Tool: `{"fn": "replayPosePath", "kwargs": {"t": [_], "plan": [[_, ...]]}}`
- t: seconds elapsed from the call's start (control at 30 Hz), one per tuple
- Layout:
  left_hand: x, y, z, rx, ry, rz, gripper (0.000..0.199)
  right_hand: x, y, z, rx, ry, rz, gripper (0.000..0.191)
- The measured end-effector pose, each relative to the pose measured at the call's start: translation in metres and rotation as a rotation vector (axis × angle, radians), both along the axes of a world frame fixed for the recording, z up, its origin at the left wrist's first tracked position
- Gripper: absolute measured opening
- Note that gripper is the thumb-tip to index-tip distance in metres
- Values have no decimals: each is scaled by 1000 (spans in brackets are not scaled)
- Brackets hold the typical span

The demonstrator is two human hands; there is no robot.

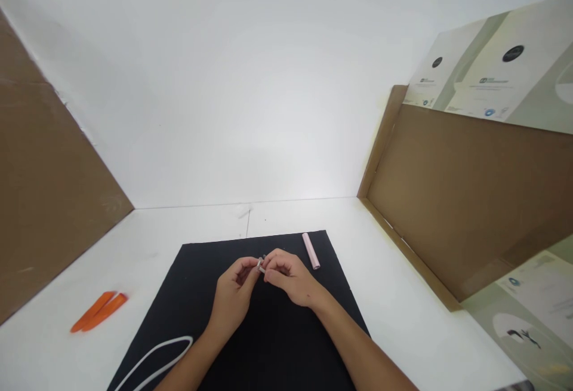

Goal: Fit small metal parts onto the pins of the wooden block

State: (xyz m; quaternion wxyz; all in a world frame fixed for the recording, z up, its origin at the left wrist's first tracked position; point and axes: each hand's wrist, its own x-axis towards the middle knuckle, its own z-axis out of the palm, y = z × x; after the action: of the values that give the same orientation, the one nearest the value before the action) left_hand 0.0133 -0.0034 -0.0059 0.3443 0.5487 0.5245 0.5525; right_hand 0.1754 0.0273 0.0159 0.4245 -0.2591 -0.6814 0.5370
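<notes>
Over the black mat [286, 331], my left hand [233, 295] and my right hand [289, 277] meet with their fingertips close together. My left thumb and forefinger pinch a small whitish piece [260, 264], too small for me to tell its kind. The fingers of my right hand are closed at the other side of the same piece, partly hiding it. A pale pink tube [311, 252] lies on the mat just beyond my right hand, touched by neither hand. Beside my left forearm, a white cable [154, 355] loops across the mat's left part.
Two orange, elongated pieces [99, 312] lie on the white table [416, 325] at left. Brown cardboard [49, 170] stands along the left side. An open cardboard box [470, 194] with printed flaps borders the right. A white wall [250, 92] closes off the back.
</notes>
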Motion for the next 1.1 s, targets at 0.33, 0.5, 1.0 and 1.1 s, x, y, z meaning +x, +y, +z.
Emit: {"fn": "replayPosePath", "kwargs": {"t": [0.33, 0.5, 1.0, 1.1], "plan": [[2, -1, 1, -19, 17, -53, 26, -2, 7, -8, -113, 7, -113, 24], [2, -1, 1, -18, 17, -49, 24, -2, 8, -8, -138, 44, -88, 23], [1, -1, -2, -1, 18, -63, 21, -2, 7, -7, -169, 28, -84, 20], [2, -2, -3, -8, 13, -62, 21, -1, 8, -7, -172, 41, -88, 22]]}}
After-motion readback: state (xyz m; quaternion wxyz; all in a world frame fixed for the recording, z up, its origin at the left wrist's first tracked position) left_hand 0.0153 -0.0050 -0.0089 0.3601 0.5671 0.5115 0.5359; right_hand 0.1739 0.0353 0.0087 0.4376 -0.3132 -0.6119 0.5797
